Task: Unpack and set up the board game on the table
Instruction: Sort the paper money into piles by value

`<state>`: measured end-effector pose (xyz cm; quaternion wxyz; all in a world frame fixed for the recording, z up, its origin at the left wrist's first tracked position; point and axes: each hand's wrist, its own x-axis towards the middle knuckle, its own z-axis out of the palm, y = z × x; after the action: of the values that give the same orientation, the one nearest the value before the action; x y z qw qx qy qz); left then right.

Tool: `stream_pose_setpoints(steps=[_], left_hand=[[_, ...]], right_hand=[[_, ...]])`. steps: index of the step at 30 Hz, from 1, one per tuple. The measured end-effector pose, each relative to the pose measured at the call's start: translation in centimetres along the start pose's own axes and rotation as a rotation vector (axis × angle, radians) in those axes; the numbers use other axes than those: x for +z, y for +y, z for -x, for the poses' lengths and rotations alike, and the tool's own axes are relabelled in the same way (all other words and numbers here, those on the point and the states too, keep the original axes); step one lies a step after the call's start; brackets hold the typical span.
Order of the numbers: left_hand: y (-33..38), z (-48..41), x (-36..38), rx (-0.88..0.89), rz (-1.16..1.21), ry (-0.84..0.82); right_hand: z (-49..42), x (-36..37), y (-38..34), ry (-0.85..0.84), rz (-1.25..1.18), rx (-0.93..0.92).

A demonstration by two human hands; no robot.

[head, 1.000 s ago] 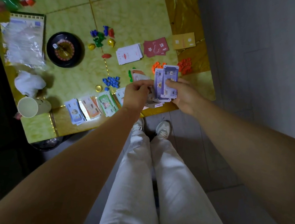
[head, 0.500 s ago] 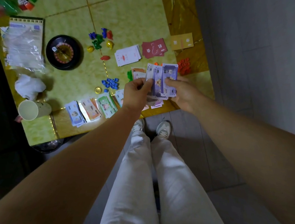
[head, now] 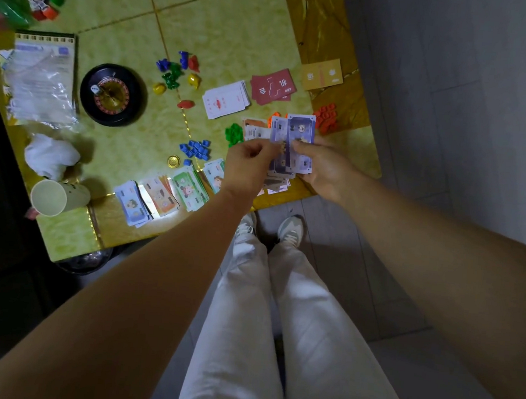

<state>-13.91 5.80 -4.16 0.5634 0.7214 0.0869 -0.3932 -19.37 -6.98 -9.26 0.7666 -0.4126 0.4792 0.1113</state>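
Both hands are over the near right edge of the worktop [head: 239, 22], working a fan of purple play-money notes [head: 300, 132].
- Right hand [head: 324, 169]: grips the fan from the right side, thumb laid across the front note.
- Left hand [head: 250, 166]: fingers curled, thumb and forefinger pinching the fan's left edge.
- The fan is held above the worktop, not resting on it. Loose cards [head: 277, 183] lie under it at the edge.

Near edge, left to right:
- blue notes [head: 132, 204]
- orange notes [head: 160, 195]
- green notes [head: 189, 186]
- light-blue notes [head: 214, 173], partly hidden by the left wrist

Mid worktop:
- gold coin [head: 173, 161] just beyond the green notes
- blue houses [head: 196, 149] beside the coin
- green houses [head: 234, 134] just left of the fan
- orange-red pieces [head: 324, 118] just right of the fan

Further back:
- white card deck [head: 226, 99]
- red cards [head: 273, 85] beside the deck
- tan card [head: 321, 75] near the right edge
- cluster of coloured pawns [head: 177, 71]

Left side:
- roulette wheel [head: 112, 94] with a white die [head: 95, 89] in it
- clear plastic bag [head: 40, 81] over a printed sheet
- crumpled tissue [head: 51, 155]
- paper cup [head: 55, 197] on its side at the near corner
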Motion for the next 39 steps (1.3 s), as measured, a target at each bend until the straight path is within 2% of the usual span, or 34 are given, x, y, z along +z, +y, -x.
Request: stream_pose_setpoints(steps=[3, 12, 18, 28, 32, 39], left_hand=[[-0.3, -0.3, -0.1, 0.016, -0.046, 0.037], [0.0, 0.0, 0.2, -0.028, 0.127, 0.011], [0.0, -0.4, 0.4, -0.013, 0.098, -0.005], [-0.1, -1.0, 0.8, 0.161, 0.030, 0.061], [0.1, -1.1, 1.0, 0.138, 0.045, 0.021], [0.6, -1.2, 1.7, 0.024, -0.063, 0.008]], right_hand=[[-0.1, 0.0, 0.0, 0.006, 0.009, 0.004], [0.0, -0.3, -0.2, 0.020, -0.004, 0.003], [0.0, -0.5, -0.7, 0.016, -0.018, -0.011], [0.7, -0.5, -1.3, 0.010, -0.098, 0.004], [0.7, -0.6, -1.4, 0.010, -0.102, -0.003], [0.7, -0.8, -1.7, 0.015, -0.092, 0.000]])
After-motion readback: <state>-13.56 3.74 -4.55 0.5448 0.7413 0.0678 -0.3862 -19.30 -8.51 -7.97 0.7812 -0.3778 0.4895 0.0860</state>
